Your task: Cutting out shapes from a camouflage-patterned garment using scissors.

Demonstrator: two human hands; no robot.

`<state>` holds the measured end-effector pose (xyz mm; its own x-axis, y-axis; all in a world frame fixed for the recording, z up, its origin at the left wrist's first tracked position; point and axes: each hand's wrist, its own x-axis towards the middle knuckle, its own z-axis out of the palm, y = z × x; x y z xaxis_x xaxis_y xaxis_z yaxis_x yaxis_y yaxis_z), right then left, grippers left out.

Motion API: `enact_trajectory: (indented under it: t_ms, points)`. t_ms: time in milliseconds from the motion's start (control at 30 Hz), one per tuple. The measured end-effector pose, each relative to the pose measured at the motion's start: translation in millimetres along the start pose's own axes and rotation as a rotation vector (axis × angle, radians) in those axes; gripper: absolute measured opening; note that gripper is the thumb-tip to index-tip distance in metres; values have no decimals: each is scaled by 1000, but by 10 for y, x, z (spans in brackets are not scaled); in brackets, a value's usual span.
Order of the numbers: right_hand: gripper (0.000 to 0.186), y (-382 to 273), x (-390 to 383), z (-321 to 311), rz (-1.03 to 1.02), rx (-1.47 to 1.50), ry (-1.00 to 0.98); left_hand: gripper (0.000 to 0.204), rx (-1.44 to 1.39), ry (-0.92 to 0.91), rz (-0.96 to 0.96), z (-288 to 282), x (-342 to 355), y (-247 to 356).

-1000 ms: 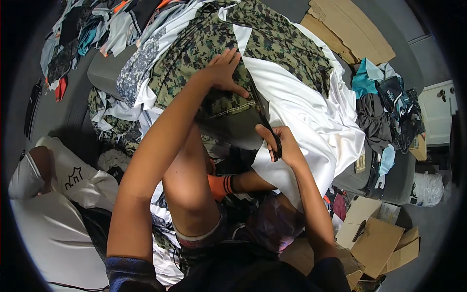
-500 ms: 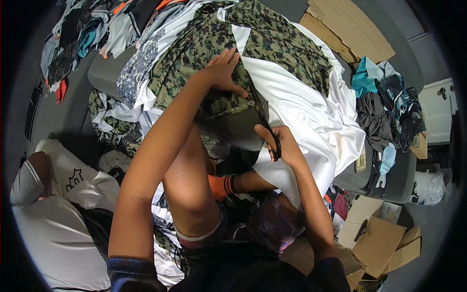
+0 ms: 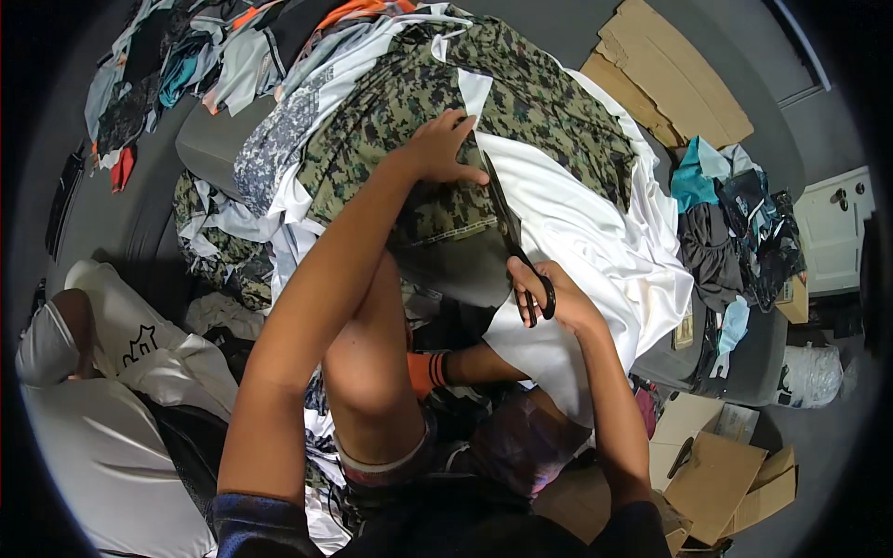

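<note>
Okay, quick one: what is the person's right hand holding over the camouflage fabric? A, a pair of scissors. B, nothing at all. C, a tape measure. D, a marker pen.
A: the right hand has its fingers through the dark handles of scissors, whose blades run along the camouflage fabric.

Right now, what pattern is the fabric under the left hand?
Green digital camouflage fabric, under the left hand, clearest in the head view.
</note>
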<state>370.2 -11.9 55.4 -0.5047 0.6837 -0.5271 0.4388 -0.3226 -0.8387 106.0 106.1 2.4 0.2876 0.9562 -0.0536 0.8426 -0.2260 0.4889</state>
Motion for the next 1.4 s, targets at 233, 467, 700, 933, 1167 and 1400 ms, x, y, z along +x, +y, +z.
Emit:
enact_trajectory:
  t_ms: [233, 467, 700, 933, 1167, 1400]
  points:
    - [56, -157, 71, 64, 65, -58, 57, 115, 139, 7, 1, 30, 49, -89]
    - [56, -196, 130, 56, 23, -66, 78, 120, 204, 13, -34, 40, 44, -66]
    - [56, -179, 187, 98, 22, -43, 117, 124, 216, -14, -73, 0, 16, -45]
    - [56, -167, 180, 107, 22, -12, 144, 128, 187, -27, -74, -3, 8, -47]
    - [56, -165, 172, 133, 28, 6, 153, 131, 164, -20, -71, 6, 40, -66]
    - [56, -176, 158, 156, 37, -5, 176, 131, 161, -25, -80, 8, 32, -63]
